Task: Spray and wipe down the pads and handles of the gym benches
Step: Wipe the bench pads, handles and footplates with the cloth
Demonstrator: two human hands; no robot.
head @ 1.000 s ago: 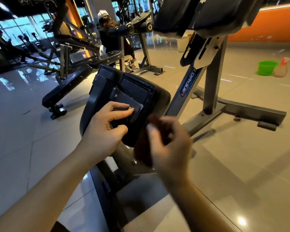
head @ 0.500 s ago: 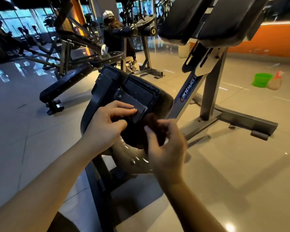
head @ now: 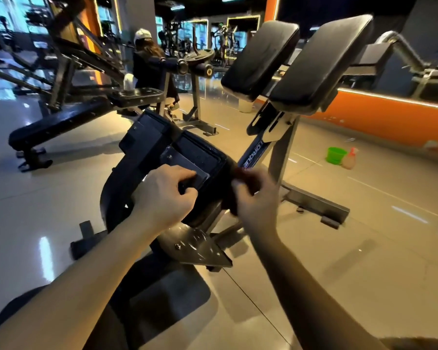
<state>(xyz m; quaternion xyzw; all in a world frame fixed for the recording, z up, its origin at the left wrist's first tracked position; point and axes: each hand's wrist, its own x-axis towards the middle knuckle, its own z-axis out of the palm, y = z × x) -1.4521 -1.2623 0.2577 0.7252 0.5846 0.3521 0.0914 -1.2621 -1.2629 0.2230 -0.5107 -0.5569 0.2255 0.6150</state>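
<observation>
Head camera looks down at a hyperextension bench standing on a glossy tiled floor. The left hand lies on the bench's black lower pad. Its grip is clamped on a grey flap on the pad's near face, fingers curled over the flap's edge and thumb tucked below. The right hand is just beside it, at the pad's right edge, with its grip closed round a dark reddish-brown cloth (blurred, so its folds cannot be made out). The cloth touches the pad's rim. Below the hands a scuffed metal foot plate juts out. Above and to the right, the two black upper pads tilt side by side over the grey frame, which bears the lettering TORQUE. Well apart on the floor to the right stands a green bucket, with a spray bottle just beside it. To the left is a flat black bench; beyond it a person in a white cap faces away at another machine. An orange wall runs along the right.
</observation>
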